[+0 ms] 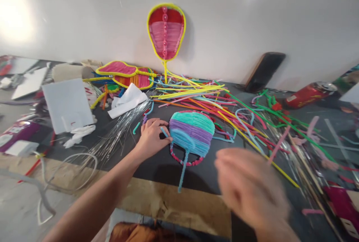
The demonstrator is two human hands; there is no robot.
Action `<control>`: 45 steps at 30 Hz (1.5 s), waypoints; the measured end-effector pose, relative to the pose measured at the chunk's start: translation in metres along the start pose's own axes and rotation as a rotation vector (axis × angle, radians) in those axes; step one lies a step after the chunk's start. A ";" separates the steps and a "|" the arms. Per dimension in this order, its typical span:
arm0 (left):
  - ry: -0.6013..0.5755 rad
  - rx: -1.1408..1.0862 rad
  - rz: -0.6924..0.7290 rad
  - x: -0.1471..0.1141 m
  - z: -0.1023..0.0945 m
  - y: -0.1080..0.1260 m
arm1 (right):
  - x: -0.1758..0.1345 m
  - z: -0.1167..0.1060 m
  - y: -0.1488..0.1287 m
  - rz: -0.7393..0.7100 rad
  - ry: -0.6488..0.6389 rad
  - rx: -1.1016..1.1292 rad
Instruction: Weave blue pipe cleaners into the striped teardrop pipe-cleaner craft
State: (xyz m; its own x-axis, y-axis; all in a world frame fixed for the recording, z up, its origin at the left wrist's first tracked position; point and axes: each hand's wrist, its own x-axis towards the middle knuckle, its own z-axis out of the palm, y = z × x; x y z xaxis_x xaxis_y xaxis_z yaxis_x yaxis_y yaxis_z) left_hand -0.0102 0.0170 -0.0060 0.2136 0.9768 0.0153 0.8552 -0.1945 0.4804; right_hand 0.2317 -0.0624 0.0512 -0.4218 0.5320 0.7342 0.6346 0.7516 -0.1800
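Observation:
A shield-shaped pipe-cleaner panel [193, 128] lies on the dark table, striped turquoise, purple and blue inside a dark red rim that shows bare at the bottom. A light blue pipe cleaner [183, 165] bends over its lower left, one end sticking out below the rim. At the panel's left edge, my left hand [153, 136] pinches the other end of this blue pipe cleaner between thumb and fingers. My right hand [249, 186] is raised to the lower right, apart from the panel. Motion smears its fingers, so what they hold, if anything, cannot be made out.
A finished pink-and-red panel with yellow edging [157, 33] stands at the wall. Loose pipe cleaners [193, 94] and silvery wires [120, 130] spread around. A phone [265, 71] and a red can [310, 94] stand right; white card [67, 104] and a cable [70, 188] lie left.

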 end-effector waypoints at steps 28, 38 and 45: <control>0.071 -0.119 0.030 0.004 -0.008 -0.010 | -0.029 0.070 -0.009 0.184 -0.576 -0.227; 0.097 0.070 0.013 0.003 -0.009 -0.015 | -0.029 0.063 -0.018 0.197 -0.639 -0.254; 0.195 0.197 0.102 -0.009 -0.015 0.004 | -0.029 0.064 -0.016 0.190 -0.637 -0.252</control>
State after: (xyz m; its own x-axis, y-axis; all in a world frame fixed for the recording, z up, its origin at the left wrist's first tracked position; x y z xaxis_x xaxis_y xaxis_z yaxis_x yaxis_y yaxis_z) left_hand -0.0161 0.0092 0.0086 0.2251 0.9463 0.2319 0.9130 -0.2879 0.2889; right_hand 0.1922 -0.0645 -0.0089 -0.5367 0.8275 0.1652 0.8328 0.5509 -0.0542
